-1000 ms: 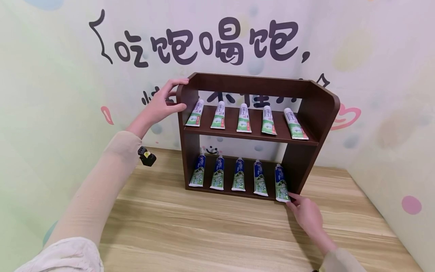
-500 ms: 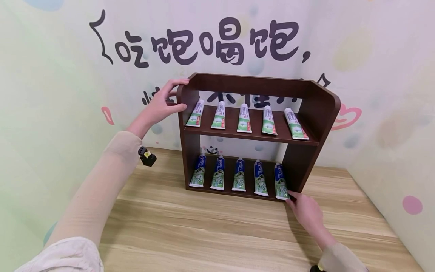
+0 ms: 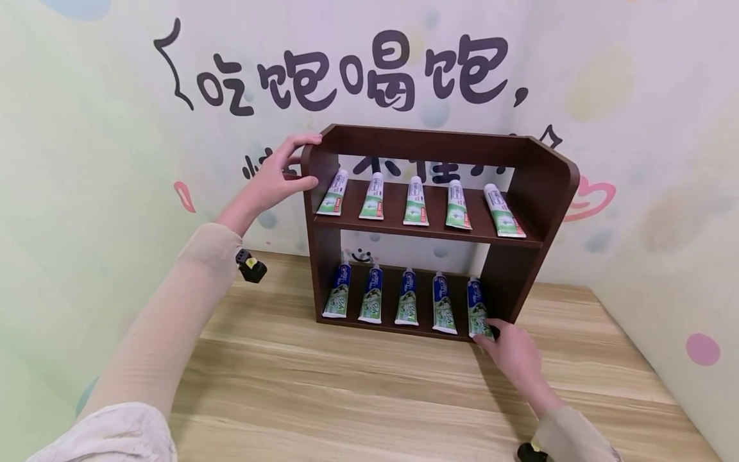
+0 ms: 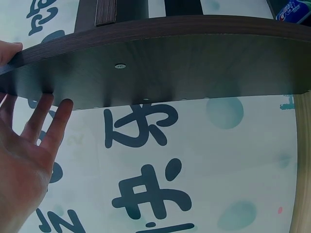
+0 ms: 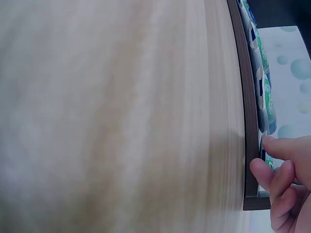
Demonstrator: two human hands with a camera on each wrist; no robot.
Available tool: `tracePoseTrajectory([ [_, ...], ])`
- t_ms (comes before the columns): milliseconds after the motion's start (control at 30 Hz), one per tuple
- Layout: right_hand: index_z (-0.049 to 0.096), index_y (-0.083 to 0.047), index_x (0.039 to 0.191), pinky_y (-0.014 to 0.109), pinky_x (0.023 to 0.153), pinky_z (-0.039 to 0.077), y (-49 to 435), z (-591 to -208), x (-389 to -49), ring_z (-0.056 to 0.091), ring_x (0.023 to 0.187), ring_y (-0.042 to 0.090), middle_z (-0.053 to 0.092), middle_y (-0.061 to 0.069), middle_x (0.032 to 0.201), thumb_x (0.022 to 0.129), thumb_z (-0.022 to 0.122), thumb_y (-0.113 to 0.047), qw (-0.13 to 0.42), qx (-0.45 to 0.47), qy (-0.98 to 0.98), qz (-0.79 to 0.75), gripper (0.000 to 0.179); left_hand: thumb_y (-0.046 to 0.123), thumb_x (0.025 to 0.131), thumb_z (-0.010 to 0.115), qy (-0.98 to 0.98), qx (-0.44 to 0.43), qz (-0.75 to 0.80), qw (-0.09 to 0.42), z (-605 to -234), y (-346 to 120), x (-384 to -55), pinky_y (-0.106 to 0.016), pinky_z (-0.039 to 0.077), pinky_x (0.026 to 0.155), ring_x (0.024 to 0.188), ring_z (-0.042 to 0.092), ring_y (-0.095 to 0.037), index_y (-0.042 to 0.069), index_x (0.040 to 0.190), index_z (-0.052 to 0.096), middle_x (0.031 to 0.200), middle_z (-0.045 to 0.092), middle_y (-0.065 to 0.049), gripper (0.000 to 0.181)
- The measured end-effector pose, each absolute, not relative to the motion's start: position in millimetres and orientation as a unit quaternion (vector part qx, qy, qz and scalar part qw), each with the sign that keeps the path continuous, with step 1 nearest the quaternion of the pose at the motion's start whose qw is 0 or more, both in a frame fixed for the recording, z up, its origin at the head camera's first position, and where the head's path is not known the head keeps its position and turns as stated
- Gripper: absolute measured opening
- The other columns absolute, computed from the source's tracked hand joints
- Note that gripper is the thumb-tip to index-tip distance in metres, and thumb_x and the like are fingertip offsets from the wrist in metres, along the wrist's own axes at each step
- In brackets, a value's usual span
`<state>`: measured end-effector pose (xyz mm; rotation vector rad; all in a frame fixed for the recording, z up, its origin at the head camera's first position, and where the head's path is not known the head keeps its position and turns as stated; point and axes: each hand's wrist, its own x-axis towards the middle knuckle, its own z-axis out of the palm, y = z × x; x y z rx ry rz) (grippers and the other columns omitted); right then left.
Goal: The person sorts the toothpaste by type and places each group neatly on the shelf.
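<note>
A dark brown two-tier rack [image 3: 427, 235] stands on the wooden table, leaning against nothing that I can make out. My left hand [image 3: 271, 179] holds its upper left side panel [image 4: 170, 63], thumb at the front edge and other fingertips against the outer face. At the lower right, my right hand [image 3: 516, 353] pinches the crimped end of a blue-and-green toothpaste tube [image 3: 476, 301] between thumb and fingers. That tube lies on the lower shelf, cap toward the back; its end is partly hidden by the fingers. In the right wrist view, the right hand [image 5: 286, 174] is at the shelf's front corner.
Several white-and-green toothpaste tubes [image 3: 416, 202] lie in a row on the upper shelf. More blue-and-green tubes [image 3: 407, 298] line the lower one. Behind the rack is a printed wall [image 3: 439, 38]; wooden tabletop [image 3: 346, 398] extends in front.
The rightmost lower tube has slid slightly back onto the shelf. My right hand has shifted a little left and up, its fingers now further over the tube's end. My left hand stays put.
</note>
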<state>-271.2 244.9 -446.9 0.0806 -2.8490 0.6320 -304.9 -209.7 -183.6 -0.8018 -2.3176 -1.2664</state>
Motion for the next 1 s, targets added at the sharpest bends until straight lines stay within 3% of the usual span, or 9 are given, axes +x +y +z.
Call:
tracePoseTrajectory([
  [233,0.062,-0.004,0.131,0.032,0.041,0.038,245.9,-447.3,-275.4,0.057,0.051,0.013,0.066,-0.002,0.056,0.089,0.072,-0.033,0.097,0.025,-0.968,0.232,0.052,0.001,0.089,0.063,-0.823,-0.285,-0.454,0.189,-182.5,-209.1,-303.3,-0.057,0.044,0.106,0.135,0.045,-0.040,0.005,0.143,0.041,0.157,0.036,-0.008,0.058],
  [1000,0.061,-0.003,0.131,0.031,0.044,0.037,246.4,-445.8,-275.5,0.059,0.056,0.013,0.065,-0.002,0.054,0.090,0.071,-0.031,0.091,0.028,-0.967,0.235,0.051,0.001,0.090,0.063,-0.822,-0.286,-0.455,0.187,-182.6,-208.5,-303.4,-0.056,0.045,0.105,0.135,0.046,-0.040,0.006,0.143,0.040,0.158,0.036,-0.007,0.058],
])
